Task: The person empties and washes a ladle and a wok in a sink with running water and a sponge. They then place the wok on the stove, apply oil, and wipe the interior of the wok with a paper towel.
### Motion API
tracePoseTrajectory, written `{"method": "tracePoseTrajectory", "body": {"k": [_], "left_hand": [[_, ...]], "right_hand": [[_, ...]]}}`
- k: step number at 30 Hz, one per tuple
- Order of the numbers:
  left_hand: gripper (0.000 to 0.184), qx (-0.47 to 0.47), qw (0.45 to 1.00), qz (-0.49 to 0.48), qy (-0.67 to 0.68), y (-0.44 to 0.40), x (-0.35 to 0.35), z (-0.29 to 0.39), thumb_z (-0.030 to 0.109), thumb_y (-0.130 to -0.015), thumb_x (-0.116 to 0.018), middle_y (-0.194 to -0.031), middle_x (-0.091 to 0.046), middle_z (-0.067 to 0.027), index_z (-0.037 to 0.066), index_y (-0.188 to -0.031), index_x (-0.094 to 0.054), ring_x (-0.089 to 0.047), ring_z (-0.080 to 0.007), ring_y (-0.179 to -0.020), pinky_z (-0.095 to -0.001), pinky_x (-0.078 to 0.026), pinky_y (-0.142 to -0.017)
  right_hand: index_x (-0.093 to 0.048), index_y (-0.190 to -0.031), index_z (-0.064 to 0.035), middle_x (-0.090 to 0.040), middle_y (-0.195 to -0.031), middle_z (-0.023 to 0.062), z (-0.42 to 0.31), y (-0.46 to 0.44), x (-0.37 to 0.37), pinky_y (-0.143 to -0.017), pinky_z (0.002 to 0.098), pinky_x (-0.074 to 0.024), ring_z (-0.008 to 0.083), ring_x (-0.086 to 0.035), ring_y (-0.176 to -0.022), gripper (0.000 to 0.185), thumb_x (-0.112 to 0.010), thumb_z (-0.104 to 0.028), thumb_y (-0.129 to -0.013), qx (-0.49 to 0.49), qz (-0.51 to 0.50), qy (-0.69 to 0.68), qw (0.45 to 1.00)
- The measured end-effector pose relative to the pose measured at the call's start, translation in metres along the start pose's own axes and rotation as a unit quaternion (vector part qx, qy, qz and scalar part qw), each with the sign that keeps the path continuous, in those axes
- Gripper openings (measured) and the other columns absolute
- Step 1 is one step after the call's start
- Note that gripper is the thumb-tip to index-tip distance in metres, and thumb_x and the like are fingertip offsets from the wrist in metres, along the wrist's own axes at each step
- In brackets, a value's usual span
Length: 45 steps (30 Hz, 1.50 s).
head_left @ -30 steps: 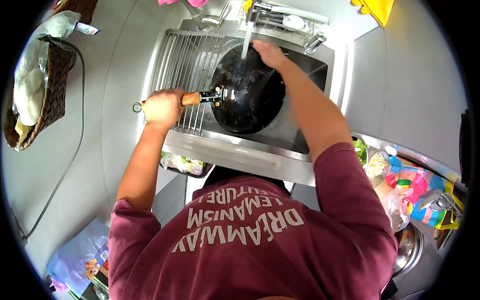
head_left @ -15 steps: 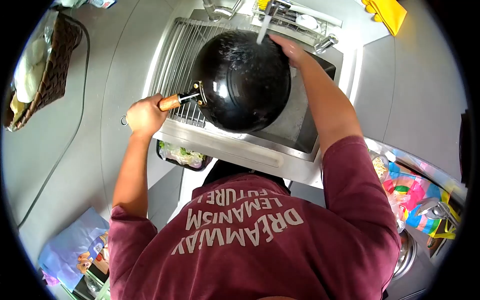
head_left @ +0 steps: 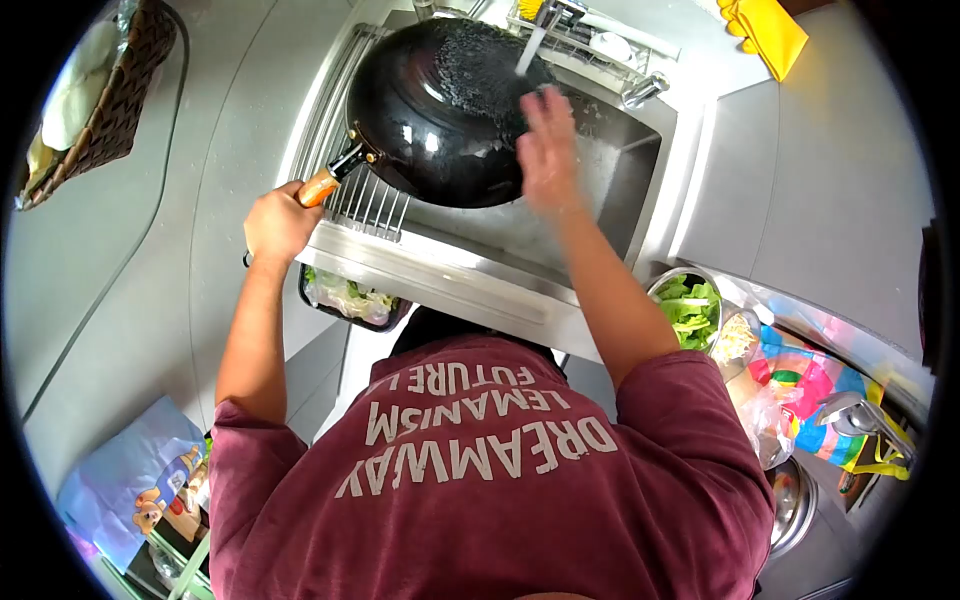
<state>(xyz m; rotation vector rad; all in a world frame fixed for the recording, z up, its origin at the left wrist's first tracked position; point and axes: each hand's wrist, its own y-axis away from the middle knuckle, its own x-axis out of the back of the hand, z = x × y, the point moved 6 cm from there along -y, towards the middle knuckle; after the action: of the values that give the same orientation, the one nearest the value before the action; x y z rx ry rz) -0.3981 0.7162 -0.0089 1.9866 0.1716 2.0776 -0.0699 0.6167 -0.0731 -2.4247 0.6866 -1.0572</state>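
Note:
My left hand [head_left: 278, 222] is closed round the wooden handle [head_left: 318, 188] of a black wok [head_left: 430, 130]. The wok's rounded underside faces up, over the sink [head_left: 630, 190] and partly over the metal rack [head_left: 375, 205]. Water runs from the faucet [head_left: 543, 18] onto the wok's far right part and spreads over it. Beside the wok's right edge is my right hand [head_left: 548, 150], slightly blurred, with its fingers spread and nothing held. Whether its fingertips touch the wok I cannot tell.
Yellow gloves [head_left: 768, 35] lie at the top right. Behind the sink stands a wire caddy [head_left: 625, 45]. A woven basket [head_left: 120, 100] is at the upper left. Near the sink's front are a tray of vegetables [head_left: 350, 298] and a bowl of green leaves [head_left: 690, 308].
The wok has tilted and moved up and left with my left hand on its handle. My right hand has come off its far edge and moved down and left.

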Motion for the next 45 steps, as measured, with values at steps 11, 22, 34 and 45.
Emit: {"method": "tracePoseTrajectory", "body": {"k": [11,22,34,45], "left_hand": [[0.032,-0.019,1.0,-0.024,-0.008,0.009,0.005,0.029,0.029,-0.072,-0.066,-0.09,-0.07,-0.0091,0.02,-0.103,-0.069,-0.066,-0.029,-0.085,-0.0396,-0.052,-0.076],[0.031,-0.046,0.996,-0.047,0.051,0.021,-0.005,0.028,0.031,-0.07,-0.068,-0.087,-0.069,-0.0096,0.02,-0.099,-0.07,-0.066,-0.0286,-0.083,-0.0388,-0.052,-0.075],[0.017,-0.098,0.992,0.051,-0.064,0.019,0.007,0.019,0.028,-0.073,-0.067,-0.078,-0.068,-0.0087,0.019,-0.088,-0.068,-0.066,-0.0298,-0.075,-0.0422,-0.053,-0.067],[0.014,-0.131,0.988,0.055,-0.065,0.006,-0.009,0.03,0.026,-0.072,-0.067,-0.075,-0.067,-0.0085,0.018,-0.083,-0.067,-0.065,-0.031,-0.071,-0.0428,-0.052,-0.064]], "right_hand": [[-0.056,-0.123,-0.0118,-0.051,-0.127,0.0191,-0.074,-0.063,-0.02,-0.096,0.0494,-0.0404,0.038,-0.051,-0.113,0.037,-0.058,-0.017,-0.086,0.12,-0.059,0.073,0.988],[-0.057,-0.127,-0.022,-0.04,-0.144,0.0112,-0.047,0.019,0.04,-0.109,0.0462,-0.0266,0.0297,-0.039,-0.131,0.048,-0.063,-0.023,-0.079,0.28,-0.111,0.127,0.945],[-0.047,-0.136,-0.0175,-0.036,-0.143,0.0206,0.005,-0.072,-0.042,-0.108,0.0513,-0.0247,0.0357,-0.035,-0.133,0.052,-0.053,-0.042,-0.091,0.006,-0.087,0.068,0.994],[-0.051,-0.13,-0.0176,-0.043,-0.136,0.0173,0.017,-0.039,-0.032,-0.097,0.0547,-0.0319,0.0339,-0.041,-0.124,0.043,-0.056,-0.026,-0.088,0.026,0.032,0.099,0.994]]}}
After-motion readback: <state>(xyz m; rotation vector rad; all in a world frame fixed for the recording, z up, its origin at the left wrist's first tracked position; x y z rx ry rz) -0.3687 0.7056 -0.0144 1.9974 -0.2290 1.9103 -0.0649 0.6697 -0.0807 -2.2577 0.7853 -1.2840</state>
